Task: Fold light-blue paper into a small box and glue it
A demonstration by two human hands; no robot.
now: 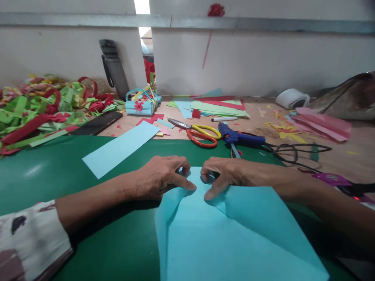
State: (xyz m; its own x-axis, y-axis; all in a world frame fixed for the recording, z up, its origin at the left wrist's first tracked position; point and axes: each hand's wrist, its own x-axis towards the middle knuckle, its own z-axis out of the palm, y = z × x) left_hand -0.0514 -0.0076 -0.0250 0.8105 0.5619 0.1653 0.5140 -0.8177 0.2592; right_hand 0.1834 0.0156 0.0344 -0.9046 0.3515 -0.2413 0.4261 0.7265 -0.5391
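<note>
pressing the far edge of a light blue paper sheet (205, 234) flat with the left hand (159, 177) and the right hand (225, 175), fingers (184, 184) half curled, forefinger tips down on the paper and nearly meeting at the middle. pinching nothing; only bearing down on two flaps folded inward. reaching in from both sides with forearms low, wrists level, over a green mat (58, 175) on the surface (336, 156). beyond the knuckles: a pale blue strip (120, 148), scissors (199, 132), a blue glue gun (237, 137). farther back, a small blue paper basket (142, 106) with a red paper flower (138, 105) on its side, contents not clear.
</note>
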